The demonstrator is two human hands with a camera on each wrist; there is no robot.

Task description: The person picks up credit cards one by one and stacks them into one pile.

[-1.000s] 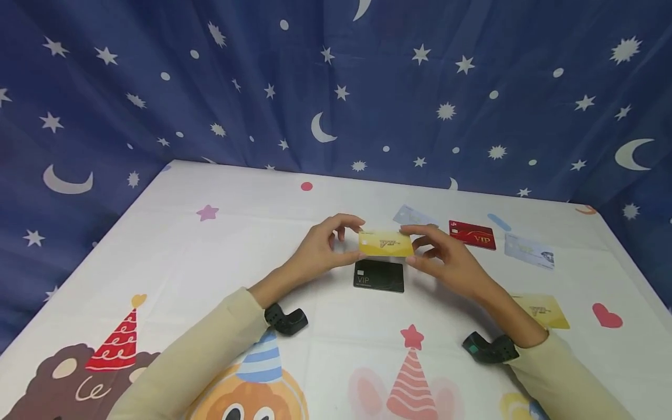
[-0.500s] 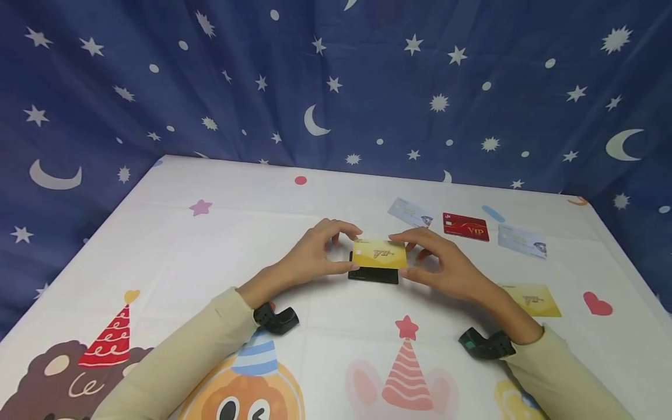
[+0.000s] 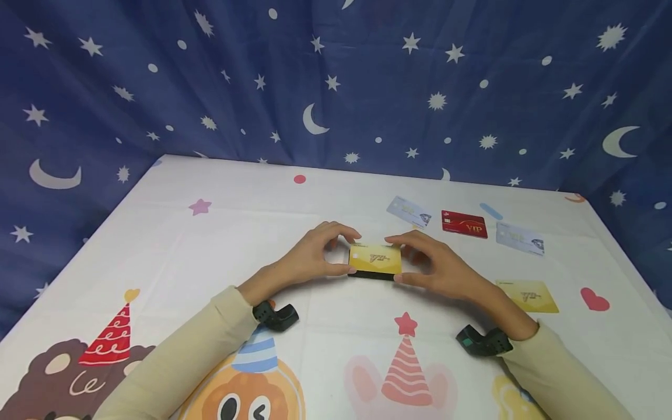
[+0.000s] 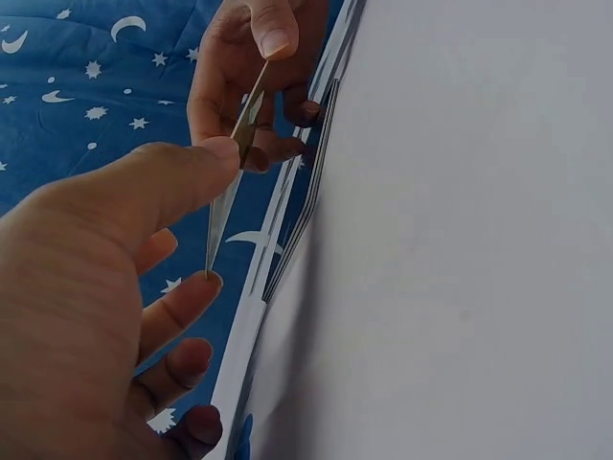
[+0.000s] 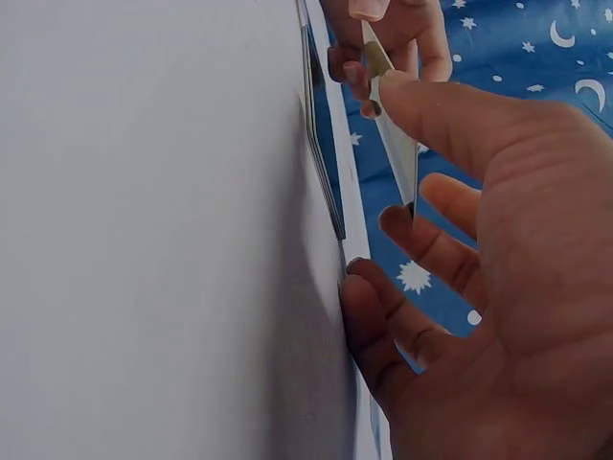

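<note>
At the middle of the counter (image 3: pixel 157 233), the left hand (image 3: pixel 310 256) and right hand (image 3: pixel 438 268) each pinch an end of the gold card (image 3: pixel 375 259) just above the black card (image 3: pixel 371 275) — not yet laid down, I judge. Four cards lie unstacked at right. The wrist views show the gap between the two cards — hidden from the head view.

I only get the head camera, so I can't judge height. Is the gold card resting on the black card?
Observer: No. The left wrist view shows the gold card edge-on, with a gap between it and the black card.
Operator: How does the left hand grip it?
Observer: The left hand pinches it between the thumb and a fingertip, at opposite edges.
Operator: And the right hand?
Observer: The right hand pinches it the same way, and one lower finger touches the table.
</note>
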